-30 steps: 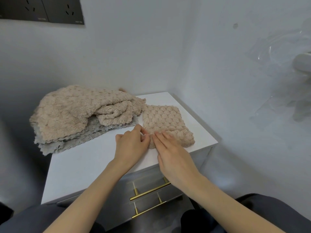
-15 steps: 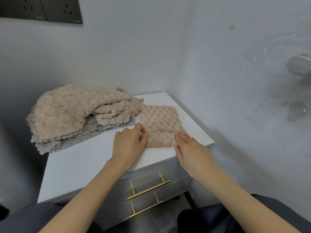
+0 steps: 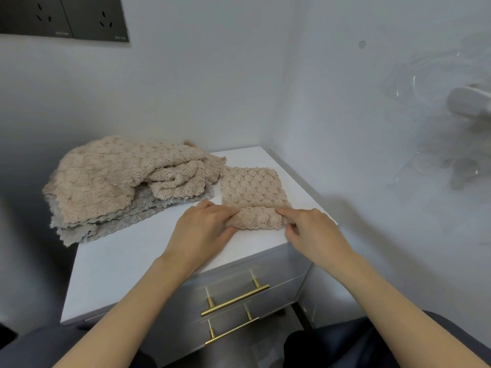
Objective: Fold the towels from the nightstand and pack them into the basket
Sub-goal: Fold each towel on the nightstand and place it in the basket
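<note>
Left hand [image 3: 204, 229] grips the left end of the small towel [image 3: 252, 187], thumb and fingers curled round its rolled-up near edge. Right hand [image 3: 313, 231] pinches the right end, index finger laid along the top of the roll. Both forearms reach in from below, wrists low over the nightstand [image 3: 127, 258]. The small towel lies flat on the right part of the white top, near the front edge. Just to its left sits a pile of towels [image 3: 114, 176], beige crumpled over grey, overhanging the left side. Two gold drawer handles [image 3: 235, 300] show on the front below. Dark wall sockets [image 3: 63, 17] sit upper left, their lettering too small to read.
</note>
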Demonstrator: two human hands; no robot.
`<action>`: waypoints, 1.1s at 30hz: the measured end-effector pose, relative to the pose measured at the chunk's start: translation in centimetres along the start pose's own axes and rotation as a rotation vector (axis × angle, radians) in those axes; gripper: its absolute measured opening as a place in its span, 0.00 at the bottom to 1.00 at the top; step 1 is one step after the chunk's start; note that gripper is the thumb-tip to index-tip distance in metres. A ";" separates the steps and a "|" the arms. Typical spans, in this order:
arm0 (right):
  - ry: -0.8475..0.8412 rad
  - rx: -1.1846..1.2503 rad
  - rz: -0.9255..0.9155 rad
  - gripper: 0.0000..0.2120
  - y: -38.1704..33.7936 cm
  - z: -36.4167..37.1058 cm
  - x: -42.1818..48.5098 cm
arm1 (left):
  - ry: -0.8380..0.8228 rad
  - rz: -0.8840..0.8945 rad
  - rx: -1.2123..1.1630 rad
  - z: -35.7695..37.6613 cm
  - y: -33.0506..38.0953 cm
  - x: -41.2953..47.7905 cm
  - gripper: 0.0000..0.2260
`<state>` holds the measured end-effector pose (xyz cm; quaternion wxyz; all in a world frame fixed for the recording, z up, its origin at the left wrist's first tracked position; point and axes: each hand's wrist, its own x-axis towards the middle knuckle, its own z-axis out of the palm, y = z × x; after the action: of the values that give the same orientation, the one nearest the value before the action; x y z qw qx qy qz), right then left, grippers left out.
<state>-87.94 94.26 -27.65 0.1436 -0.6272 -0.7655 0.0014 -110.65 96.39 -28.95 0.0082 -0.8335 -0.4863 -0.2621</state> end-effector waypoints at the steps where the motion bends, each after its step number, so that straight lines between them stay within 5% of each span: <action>1: -0.017 0.032 0.013 0.23 0.2 -0.2 0.1 | 0.017 -0.027 -0.055 0.1 0.0 0.0 0.16; 9: -0.032 0.473 0.207 0.07 1.2 -1.3 1.2 | -0.041 -0.338 -0.463 0.6 -0.9 1.1 0.10; 14: -0.026 0.672 0.356 0.04 1.2 -1.5 1.5 | -0.012 -0.414 -0.472 0.7 -0.7 1.4 0.16; 20: 0.040 0.582 0.420 0.04 1.0 -0.3 2.0 | 0.014 -0.502 -0.384 1.2 -0.4 1.6 0.18; 26: 0.190 0.370 0.345 0.06 0.2 0.8 2.0 | 0.056 -0.552 -0.239 1.6 -0.1 1.8 0.19; 30: 0.340 0.159 0.129 0.14 -1.0 0.5 1.8 | 0.049 -0.545 -0.200 1.7 -0.1 1.7 0.16; 33: 0.283 0.188 -0.053 0.23 -2.7 0.4 1.4 | 0.042 -0.536 -0.195 1.8 -0.2 1.7 0.17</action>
<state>-90.88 95.11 -27.21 0.3079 -0.5845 -0.7504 -0.0188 -109.37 98.35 -29.77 -0.1314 -0.6663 -0.6617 -0.3177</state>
